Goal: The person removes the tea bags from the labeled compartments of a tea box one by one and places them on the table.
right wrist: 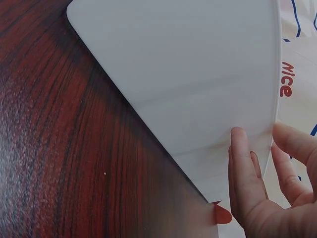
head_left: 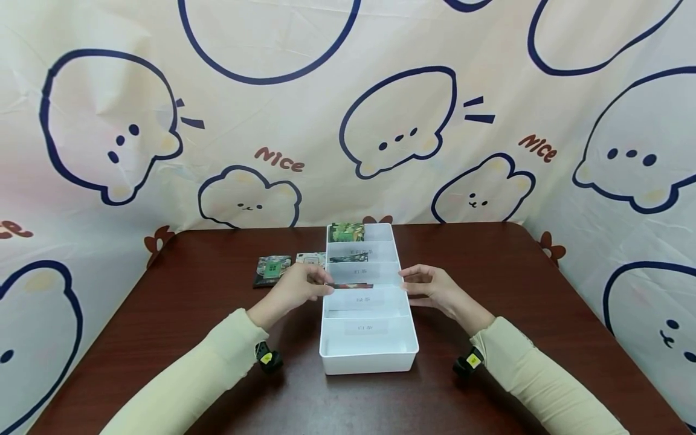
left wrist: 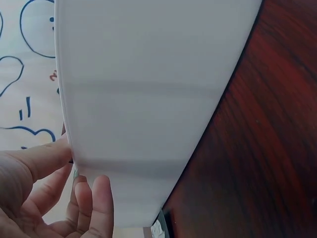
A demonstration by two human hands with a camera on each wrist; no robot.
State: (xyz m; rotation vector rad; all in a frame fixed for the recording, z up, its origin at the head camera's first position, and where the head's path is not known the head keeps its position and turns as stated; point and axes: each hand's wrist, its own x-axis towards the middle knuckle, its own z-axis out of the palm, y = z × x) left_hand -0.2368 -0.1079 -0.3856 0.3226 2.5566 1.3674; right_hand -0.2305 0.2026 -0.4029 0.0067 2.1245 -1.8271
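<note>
Beyond the left grip, slightly outward: dark packet on the bench; pale packet just beside, partly hidden. Print on both too small to read.

Left grip: at the white tray's left rim, fingertips together, apparently pinching the left end of the red-edged packet. Packet stands edge-on inside, long axis crosswise to the tray's, running right from this grip; left hand clearly nearer.

Labels: faint 茉莉花茶 and 红茶 beyond the pinch, 绿茶 and 白茶 nearer the wearer.

Right grip: fingers apart, touching the opposite rim, packet short of it. Backdrop beyond both grips reads "Nice".
</note>
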